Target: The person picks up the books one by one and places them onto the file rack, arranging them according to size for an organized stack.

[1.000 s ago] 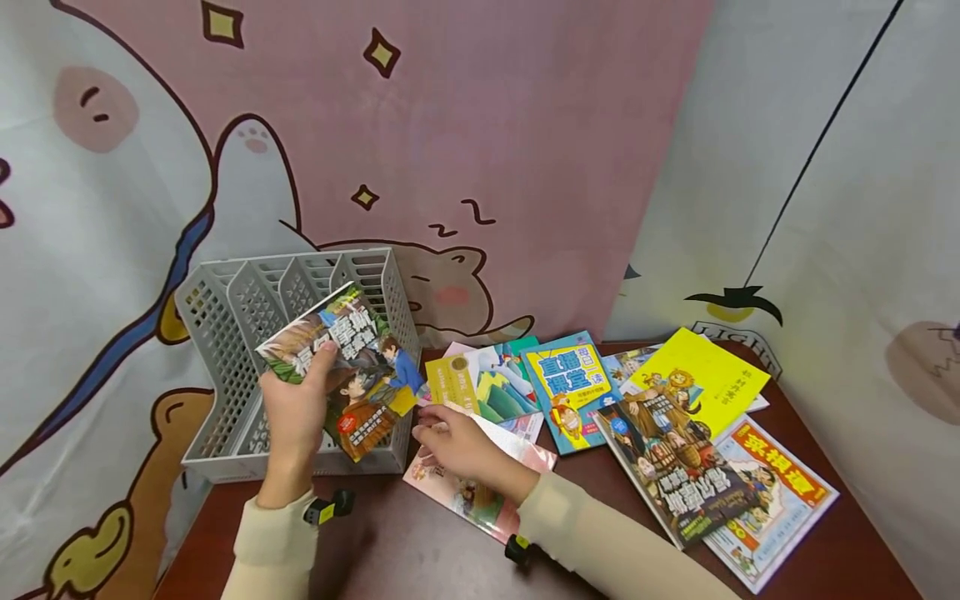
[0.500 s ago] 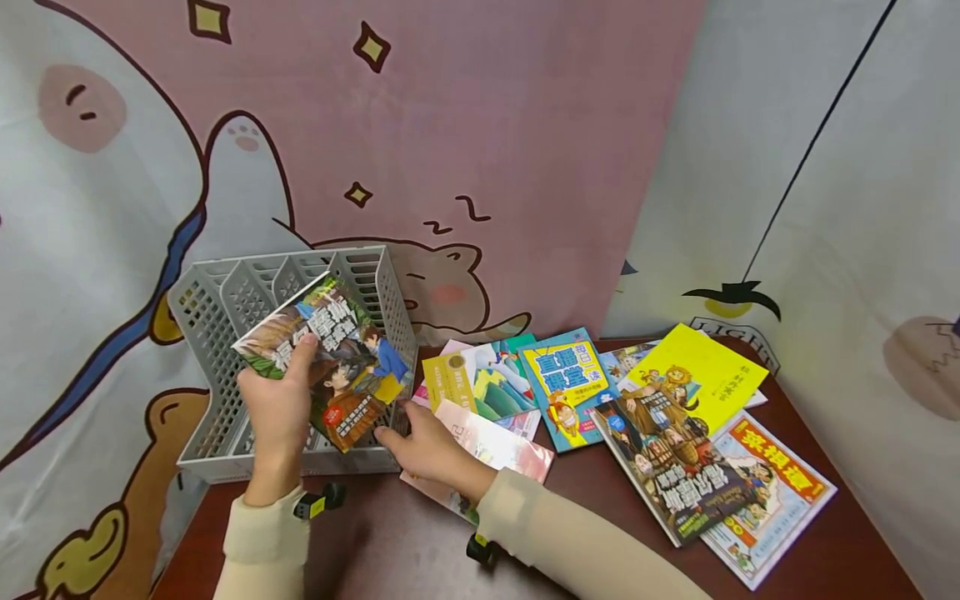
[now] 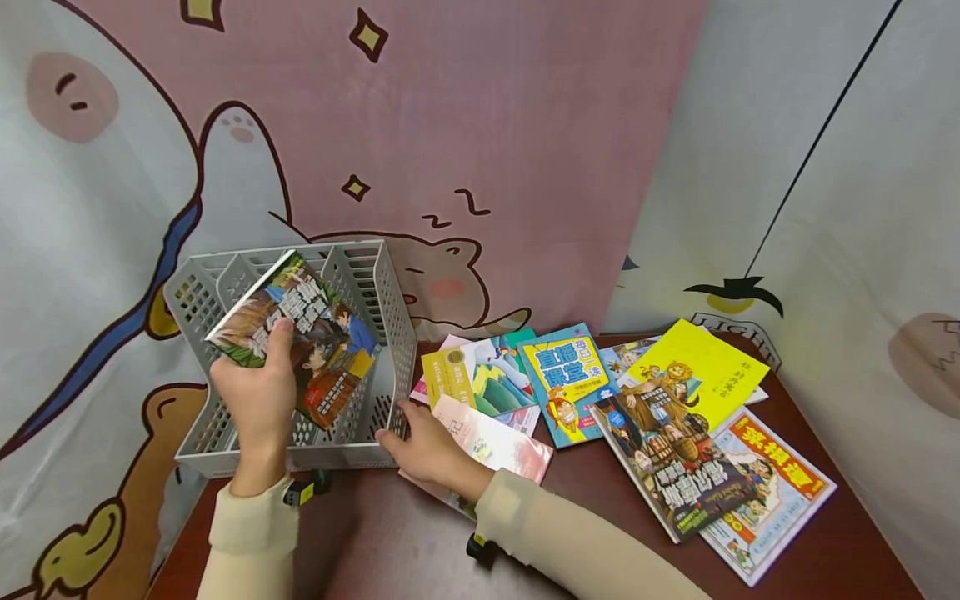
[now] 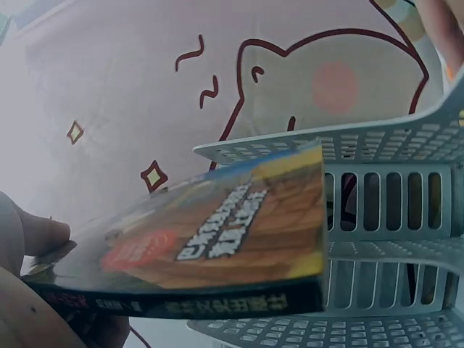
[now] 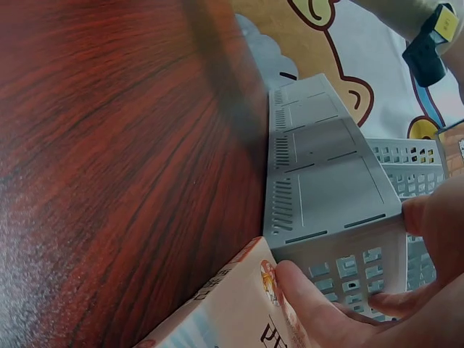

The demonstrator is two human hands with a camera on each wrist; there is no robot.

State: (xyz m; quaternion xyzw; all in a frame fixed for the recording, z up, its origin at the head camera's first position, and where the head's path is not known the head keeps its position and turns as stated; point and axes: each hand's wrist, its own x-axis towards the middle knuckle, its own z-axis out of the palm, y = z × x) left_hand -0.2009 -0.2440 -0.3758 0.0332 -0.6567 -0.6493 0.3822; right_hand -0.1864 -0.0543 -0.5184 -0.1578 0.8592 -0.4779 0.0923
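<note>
My left hand (image 3: 258, 396) holds a picture-covered book (image 3: 333, 346), thumb on its front cover, tilted over the grey plastic file holder (image 3: 337, 457) with upright dividers. In the left wrist view the book (image 4: 210, 246) shows its spine, and its far end is near the holder's slotted compartments (image 4: 391, 199). My right hand (image 3: 431, 446) grips the front right corner of the holder. From the right wrist, the thumb and fingers (image 5: 308, 293) are seen on either side of its perforated side wall (image 5: 344, 279). A pink book (image 3: 491, 446) lies under and beside that hand.
Right of the holder, several books overlap on the dark wooden table (image 3: 390, 542): a blue one (image 3: 566, 383), a yellow one (image 3: 705, 375), a dark illustrated one (image 3: 675, 467) and a white-bordered one (image 3: 780, 492). A printed cloth (image 3: 525, 167) hangs behind.
The left hand has carried the book left and slightly up, further over the holder. My right hand has moved left from above the pink book and taken hold of the holder's corner.
</note>
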